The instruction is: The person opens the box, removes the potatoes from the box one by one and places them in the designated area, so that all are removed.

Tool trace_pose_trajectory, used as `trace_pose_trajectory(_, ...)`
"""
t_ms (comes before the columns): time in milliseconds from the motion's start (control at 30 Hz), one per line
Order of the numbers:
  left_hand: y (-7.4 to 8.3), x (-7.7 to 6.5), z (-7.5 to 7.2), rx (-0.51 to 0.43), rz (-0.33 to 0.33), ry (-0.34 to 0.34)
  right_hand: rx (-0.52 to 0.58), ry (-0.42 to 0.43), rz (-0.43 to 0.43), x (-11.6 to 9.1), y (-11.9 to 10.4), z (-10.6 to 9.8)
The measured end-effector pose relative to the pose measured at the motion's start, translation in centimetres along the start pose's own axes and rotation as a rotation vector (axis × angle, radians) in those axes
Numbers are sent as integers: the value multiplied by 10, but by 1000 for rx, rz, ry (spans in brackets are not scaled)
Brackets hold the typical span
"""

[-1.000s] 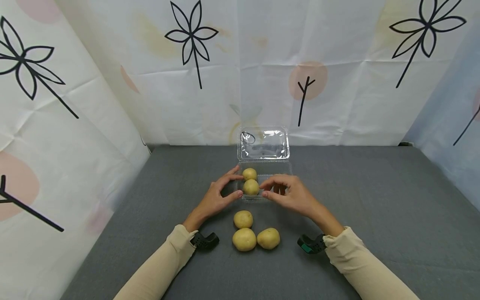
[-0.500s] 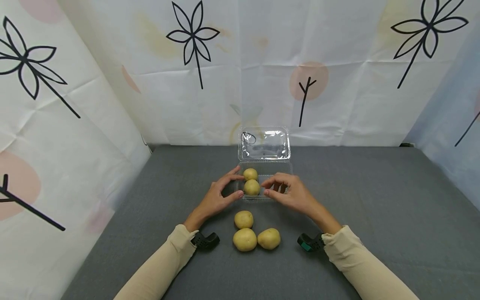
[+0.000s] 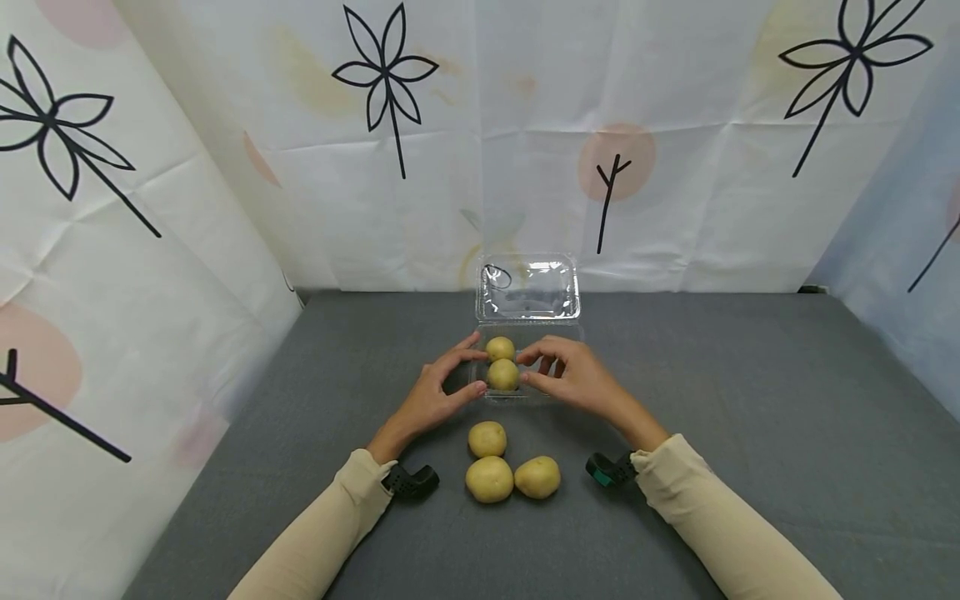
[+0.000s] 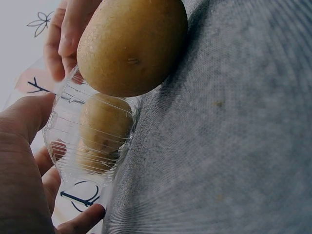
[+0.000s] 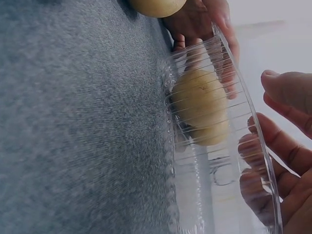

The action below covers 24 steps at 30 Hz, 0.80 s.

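Note:
A clear plastic clamshell container (image 3: 532,330) lies at mid-table with its lid (image 3: 536,300) raised at the back. Two yellow potatoes sit in its left half, a front one (image 3: 502,376) and a rear one (image 3: 500,348). My left hand (image 3: 429,398) holds the container's left end, thumb (image 4: 34,114) at the front rim and fingers along the side. Over the right half is my right hand (image 3: 573,377), fingers bent and reaching inside the rim, thumb apart from them. Nothing lies between its fingertips, which are close beside the front potato.
In front of the container, three more potatoes lie on the grey cloth: a rear one (image 3: 487,439), a left one (image 3: 489,479) and a right one (image 3: 537,477). White printed fabric (image 3: 525,192) hangs behind and along both sides of the table.
My right hand has shifted slightly left and farther back over the container, with its thumb and index finger a bit more apart. The left hand, container and potatoes have stayed put.

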<state>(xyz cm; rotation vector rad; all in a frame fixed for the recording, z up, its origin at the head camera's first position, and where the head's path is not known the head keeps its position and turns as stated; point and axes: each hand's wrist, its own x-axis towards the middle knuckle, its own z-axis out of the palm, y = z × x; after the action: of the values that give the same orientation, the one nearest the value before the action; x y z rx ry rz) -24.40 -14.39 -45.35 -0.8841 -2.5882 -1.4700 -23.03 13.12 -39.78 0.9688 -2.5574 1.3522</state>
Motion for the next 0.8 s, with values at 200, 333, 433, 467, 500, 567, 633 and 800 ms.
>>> trace_pose_trajectory(200,-2,0,0,7,-4,0,-14,-29,16,7,3,4)
trace_pose_trajectory(333,-2,0,0,7,-8,3,-41,-56,12,10,5,4)
trace_pose_trajectory(433,-1,0,1,7,-9,3,-64,-83,12,13,6,3)
trace_pose_trajectory(467,-1,0,1,7,-7,2,-67,-95,14,14,6,3)
trace_pose_trajectory(500,-1,0,0,8,-6,1,-68,-107,14,15,6,4)
trace_pose_trajectory(567,0,0,0,8,-2,-1,-76,-132,15,17,7,5)
trace_pose_trajectory(633,0,0,0,9,0,-2,-78,-156,18,19,8,6)
trace_pose_trajectory(800,0,0,0,11,-2,2,-82,-202,39,23,10,9)
